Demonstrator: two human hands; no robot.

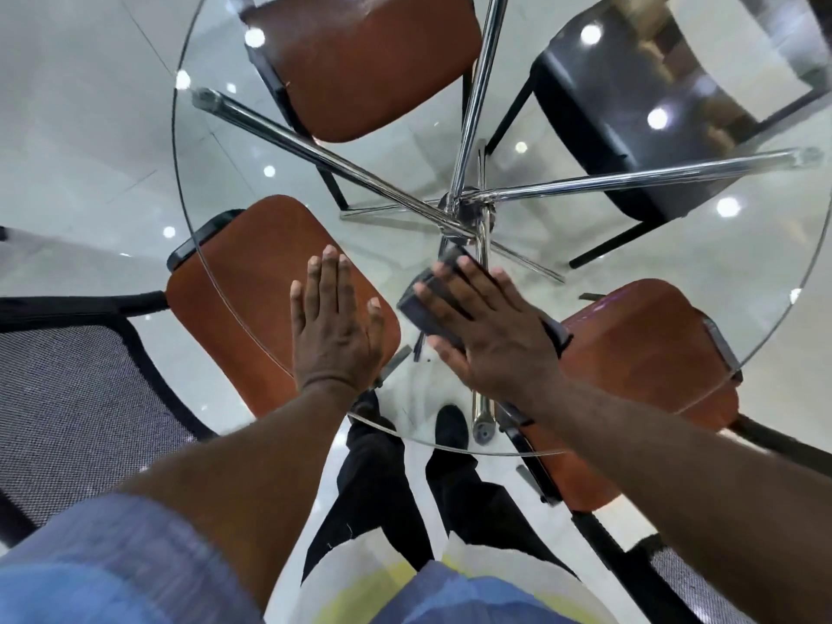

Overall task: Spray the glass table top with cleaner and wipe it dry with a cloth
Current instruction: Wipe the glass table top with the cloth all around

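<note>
A round glass table top [585, 245] fills the middle of the view, with chrome legs [342, 166] crossing under it. My left hand [335, 324] lies flat on the glass near its front edge, fingers together, holding nothing. My right hand [490, 328] presses flat on a dark folded cloth [425, 308], which sticks out to the left of my fingers and past my wrist. No spray bottle is in view.
Brown seats stand under the glass at the far middle [364, 60], near left [252, 286] and near right [653, 376]. A black chair [630, 105] stands far right. A mesh chair [67, 398] is at my left. My shoes [452, 425] show through the glass.
</note>
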